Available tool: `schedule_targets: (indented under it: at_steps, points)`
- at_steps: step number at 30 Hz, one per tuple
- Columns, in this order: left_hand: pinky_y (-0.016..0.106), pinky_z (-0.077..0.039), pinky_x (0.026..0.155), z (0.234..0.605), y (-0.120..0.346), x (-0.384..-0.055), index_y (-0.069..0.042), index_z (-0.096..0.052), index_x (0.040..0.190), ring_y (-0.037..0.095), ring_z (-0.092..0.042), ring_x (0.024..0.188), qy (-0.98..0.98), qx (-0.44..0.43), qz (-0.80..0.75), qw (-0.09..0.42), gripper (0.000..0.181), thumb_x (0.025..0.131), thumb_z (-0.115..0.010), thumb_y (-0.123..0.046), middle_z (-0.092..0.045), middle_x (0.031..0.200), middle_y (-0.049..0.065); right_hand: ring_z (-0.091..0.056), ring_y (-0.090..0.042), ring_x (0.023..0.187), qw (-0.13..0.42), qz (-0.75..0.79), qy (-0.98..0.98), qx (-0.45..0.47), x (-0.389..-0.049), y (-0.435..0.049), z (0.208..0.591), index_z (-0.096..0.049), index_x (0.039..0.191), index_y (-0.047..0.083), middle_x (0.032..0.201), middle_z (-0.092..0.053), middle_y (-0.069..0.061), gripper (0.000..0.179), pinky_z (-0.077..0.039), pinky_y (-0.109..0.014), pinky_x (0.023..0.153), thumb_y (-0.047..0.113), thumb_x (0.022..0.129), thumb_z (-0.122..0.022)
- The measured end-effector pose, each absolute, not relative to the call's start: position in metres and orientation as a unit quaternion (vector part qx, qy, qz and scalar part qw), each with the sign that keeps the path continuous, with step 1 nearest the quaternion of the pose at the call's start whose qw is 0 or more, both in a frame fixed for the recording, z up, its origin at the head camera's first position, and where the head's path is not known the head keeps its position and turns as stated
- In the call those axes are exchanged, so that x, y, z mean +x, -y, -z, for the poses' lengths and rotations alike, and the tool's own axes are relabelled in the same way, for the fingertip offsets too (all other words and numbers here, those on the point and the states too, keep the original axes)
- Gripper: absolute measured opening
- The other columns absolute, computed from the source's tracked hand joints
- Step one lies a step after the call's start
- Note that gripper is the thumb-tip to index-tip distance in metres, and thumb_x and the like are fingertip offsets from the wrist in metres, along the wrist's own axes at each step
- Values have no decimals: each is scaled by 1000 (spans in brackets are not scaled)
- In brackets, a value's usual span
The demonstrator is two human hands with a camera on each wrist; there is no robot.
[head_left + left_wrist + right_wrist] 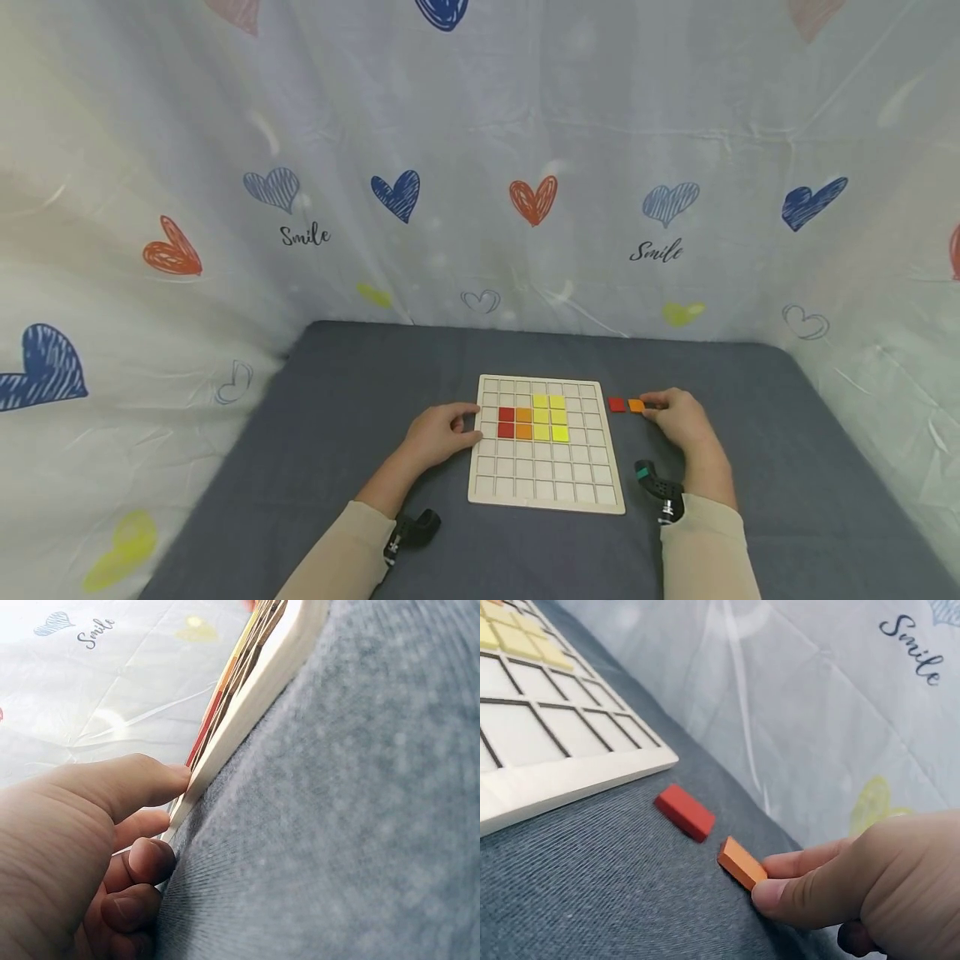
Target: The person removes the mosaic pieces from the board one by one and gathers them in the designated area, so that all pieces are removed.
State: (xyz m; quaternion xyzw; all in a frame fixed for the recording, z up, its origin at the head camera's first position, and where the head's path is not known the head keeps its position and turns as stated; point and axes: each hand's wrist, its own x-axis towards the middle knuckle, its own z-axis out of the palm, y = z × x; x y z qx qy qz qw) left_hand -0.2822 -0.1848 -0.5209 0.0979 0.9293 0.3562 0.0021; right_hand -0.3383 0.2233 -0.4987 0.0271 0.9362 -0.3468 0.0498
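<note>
A pale wooden grid board (543,502) lies on the dark cloth, with yellow tiles (541,417), orange tiles (523,423) and red tiles (506,422) in some of its squares. At the board's left edge, my left hand (433,437) touches the rim with its thumb and index fingertips spread apart. Off the board's upper right corner, my right hand (684,423) pinches a loose orange tile (741,862) between thumb and fingers, low over the cloth. A loose red tile (685,812) lies between that orange tile and the board.
Dark grey cloth (360,367) covers the table around the board. A white curtain (480,125) printed with hearts and "Smile" hangs behind and at both sides. Black camera mounts sit on both wrists, the right mount (660,483) close to the board's right edge.
</note>
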Motion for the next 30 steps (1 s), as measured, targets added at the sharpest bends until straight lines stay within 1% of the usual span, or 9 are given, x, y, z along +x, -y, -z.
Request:
schedule_targets:
  at_steps: [3,10,13,17,20,24,27,30]
  points:
    - [28,-31,53,521,184,-283,-15,-71,132,8,-39,51,-929,97,-356,2,45,91,-80,-32,-48,61,-7,-51,-51,121,47,344,-937,31,-339,-222,501,-65,131,-9,133,-52,-35,37,-40,-63,101,5,97,-67]
    - [28,-31,53,522,184,-282,-15,-71,131,9,-40,51,-929,95,-358,0,45,91,-80,-31,-48,61,-7,-55,-47,112,41,334,-941,20,-340,-223,501,-64,132,-8,126,-55,-33,38,-42,-61,97,6,96,-69]
    - [28,-31,53,523,184,-282,-15,-71,132,9,-40,51,-928,95,-359,1,45,91,-80,-31,-48,61,-7,-54,-49,116,37,339,-940,15,-339,-224,499,-64,132,-9,129,-55,-34,40,-42,-62,99,9,97,-69]
    - [28,-31,52,523,184,-281,-15,-71,131,9,-39,50,-928,96,-360,0,45,91,-80,-32,-48,61,-7,-53,-51,120,22,349,-937,6,-336,-223,492,-63,132,-9,129,-54,-33,43,-42,-63,99,18,99,-69]
    - [28,-31,52,523,184,-281,-14,-71,131,9,-39,50,-927,99,-361,-2,45,91,-80,-31,-48,60,-7,-54,-47,111,7,351,-936,-10,-334,-221,484,-63,134,-8,123,-56,-29,46,-43,-62,95,24,101,-68]
    - [28,-31,51,523,184,-282,-14,-71,132,9,-39,50,-926,103,-362,-2,45,92,-79,-31,-48,60,-7,-51,-37,98,-11,348,-937,-33,-334,-217,473,-62,136,-7,112,-56,-22,49,-44,-54,84,26,100,-70]
    - [28,-31,52,523,184,-282,-14,-71,132,9,-38,49,-926,105,-363,-3,45,92,-79,-32,-48,60,-7,-49,-34,95,-25,345,-937,-49,-334,-210,465,-63,135,-6,108,-55,-18,49,-43,-49,80,26,99,-71]
    - [28,-31,51,522,184,-281,-14,-71,132,8,-38,49,-925,109,-363,-3,45,92,-79,-31,-48,60,-7,-49,-32,96,-35,351,-934,-60,-335,-202,459,-64,135,-4,109,-56,-17,48,-42,-47,79,26,99,-72]
